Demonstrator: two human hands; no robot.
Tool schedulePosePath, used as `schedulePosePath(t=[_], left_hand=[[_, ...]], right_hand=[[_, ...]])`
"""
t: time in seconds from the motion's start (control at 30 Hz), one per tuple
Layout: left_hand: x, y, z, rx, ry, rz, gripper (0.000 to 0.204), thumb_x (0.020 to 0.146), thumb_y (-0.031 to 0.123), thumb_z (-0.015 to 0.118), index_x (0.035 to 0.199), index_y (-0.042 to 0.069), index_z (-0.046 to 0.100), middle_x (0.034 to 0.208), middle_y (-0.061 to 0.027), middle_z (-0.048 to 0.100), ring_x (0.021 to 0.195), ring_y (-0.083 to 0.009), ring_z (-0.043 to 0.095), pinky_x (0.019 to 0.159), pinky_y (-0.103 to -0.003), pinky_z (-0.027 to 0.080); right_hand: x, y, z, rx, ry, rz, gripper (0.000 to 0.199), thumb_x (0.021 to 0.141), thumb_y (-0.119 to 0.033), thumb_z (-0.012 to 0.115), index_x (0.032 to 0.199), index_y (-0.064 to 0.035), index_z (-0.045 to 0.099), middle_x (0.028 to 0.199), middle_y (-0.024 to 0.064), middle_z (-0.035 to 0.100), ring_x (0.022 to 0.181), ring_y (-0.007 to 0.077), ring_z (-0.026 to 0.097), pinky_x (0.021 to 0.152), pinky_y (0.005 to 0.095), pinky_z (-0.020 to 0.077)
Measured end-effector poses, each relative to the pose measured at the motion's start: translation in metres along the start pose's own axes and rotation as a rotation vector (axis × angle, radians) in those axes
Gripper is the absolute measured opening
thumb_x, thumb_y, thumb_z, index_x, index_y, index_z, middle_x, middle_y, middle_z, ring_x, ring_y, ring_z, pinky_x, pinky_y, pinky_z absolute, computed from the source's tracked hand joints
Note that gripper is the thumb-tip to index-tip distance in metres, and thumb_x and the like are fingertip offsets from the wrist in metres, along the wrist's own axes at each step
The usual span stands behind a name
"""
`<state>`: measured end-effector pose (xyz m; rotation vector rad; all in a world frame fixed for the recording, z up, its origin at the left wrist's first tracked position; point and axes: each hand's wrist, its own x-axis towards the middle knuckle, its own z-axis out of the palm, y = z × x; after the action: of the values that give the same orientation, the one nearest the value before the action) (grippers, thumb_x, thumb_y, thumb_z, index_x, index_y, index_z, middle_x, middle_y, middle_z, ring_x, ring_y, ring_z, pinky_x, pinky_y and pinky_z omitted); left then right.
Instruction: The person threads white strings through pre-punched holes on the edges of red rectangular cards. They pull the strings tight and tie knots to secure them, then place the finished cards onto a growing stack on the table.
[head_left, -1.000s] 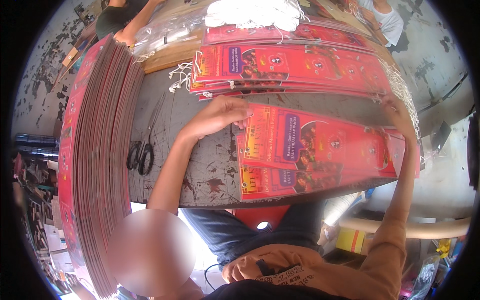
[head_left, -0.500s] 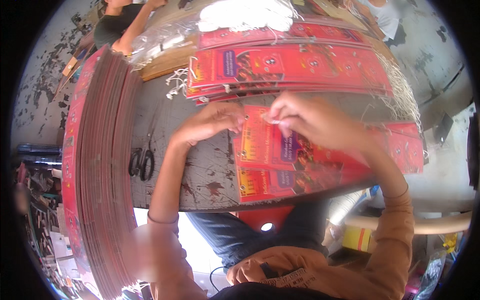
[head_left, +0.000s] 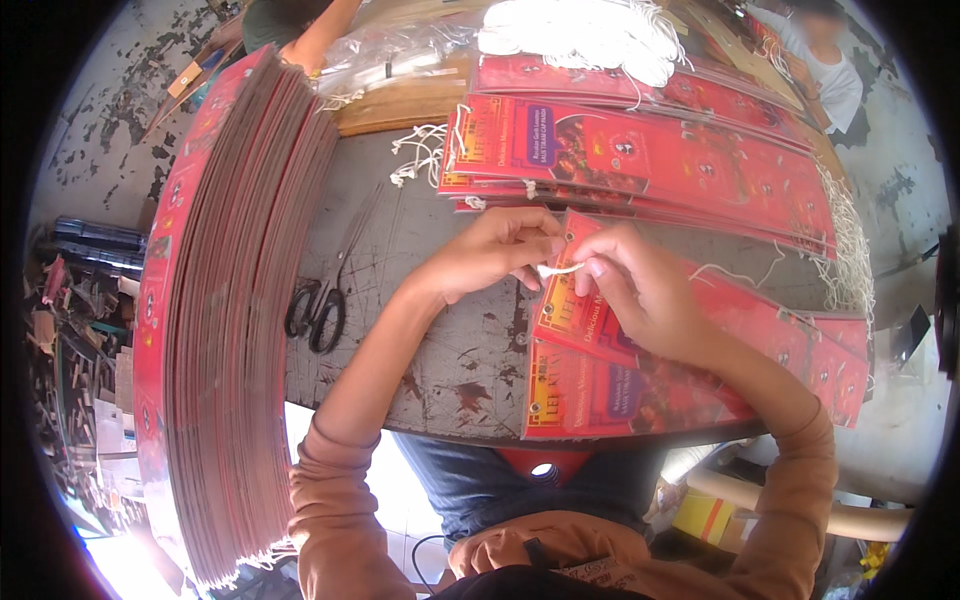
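A short white string (head_left: 562, 269) runs between the fingertips of my two hands, with a frayed or knotted end at the left. My left hand (head_left: 500, 252) pinches that end, and my right hand (head_left: 640, 285) has its thumb and fingers closed on the other part. Beneath them lies a red printed hanging sign (head_left: 562, 318) with metal eyelets at its yellow end, tilted on the table. Part of this sign is covered by my right hand. Under it a second red sign (head_left: 560, 400) lies along the table's near edge.
Black-handled scissors (head_left: 320, 310) rest on the worn grey table (head_left: 400, 330). To the left stands a tall stack of signs (head_left: 240, 320). Farther back are more red signs (head_left: 640, 150) with strings and a white string bundle (head_left: 580, 45). Two other people are across the table.
My hands have come together over the sign's corner, and the left now meets the string that the right was holding. The upper sign has turned to a slant. The whole view has shifted.
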<state>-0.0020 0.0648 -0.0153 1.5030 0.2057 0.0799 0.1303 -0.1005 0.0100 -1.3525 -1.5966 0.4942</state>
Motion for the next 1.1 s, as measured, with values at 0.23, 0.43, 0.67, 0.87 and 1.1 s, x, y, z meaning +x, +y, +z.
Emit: schedulePosePath(t=[0.23,0.43,0.67,0.87,1.1], left_hand=[[0.002,0.0,0.018,-0.063,0.19,0.024,0.026,0.092,0.016,0.055,0.114,0.001,0.056,0.101,-0.005,0.062,0.089,-0.0082,0.059,0.07,-0.022,0.049],[-0.002,0.003,0.011,-0.447,0.102,-0.047,0.036,0.092,0.017,0.054,0.122,-0.003,0.052,0.108,-0.012,0.06,0.099,-0.0153,0.06,0.083,-0.026,0.05],[-0.007,0.017,-0.004,-0.087,-0.043,-0.185,0.04,0.088,0.018,0.055,0.122,-0.003,0.05,0.095,-0.0082,0.063,0.084,-0.0128,0.062,0.071,-0.025,0.052],[-0.01,0.012,-0.009,0.038,-0.2,-0.091,0.031,0.088,0.014,0.054,0.118,0.004,0.053,0.087,-0.001,0.06,0.077,-0.0081,0.053,0.064,-0.021,0.043],[-0.01,0.011,-0.006,0.038,-0.198,-0.073,0.03,0.088,0.013,0.056,0.116,0.005,0.053,0.086,0.0001,0.059,0.078,-0.0073,0.052,0.065,-0.022,0.043]], right_hand=[[0.01,0.006,-0.012,-0.125,0.039,-0.062,0.016,0.092,-0.002,0.049,0.107,-0.0036,0.055,0.084,0.0109,0.061,0.074,0.0223,0.062,0.067,0.0328,0.0475],[0.008,0.007,-0.013,-0.134,0.033,-0.051,0.018,0.088,0.0,0.054,0.105,-0.0049,0.057,0.087,0.011,0.061,0.074,0.0237,0.061,0.067,0.0336,0.0477],[0.003,0.014,-0.011,-0.271,0.002,-0.177,0.022,0.081,-0.002,0.063,0.102,-0.0065,0.061,0.081,0.0075,0.057,0.07,0.0229,0.059,0.058,0.0322,0.0473],[-0.001,0.016,-0.007,-0.399,0.022,-0.245,0.025,0.075,-0.003,0.068,0.099,-0.0085,0.066,0.08,0.0047,0.056,0.066,0.0193,0.058,0.051,0.0309,0.0467],[-0.002,0.015,-0.006,-0.513,0.061,-0.319,0.029,0.068,-0.003,0.072,0.097,-0.0089,0.068,0.077,0.0026,0.054,0.063,0.0152,0.056,0.048,0.0271,0.0467]])
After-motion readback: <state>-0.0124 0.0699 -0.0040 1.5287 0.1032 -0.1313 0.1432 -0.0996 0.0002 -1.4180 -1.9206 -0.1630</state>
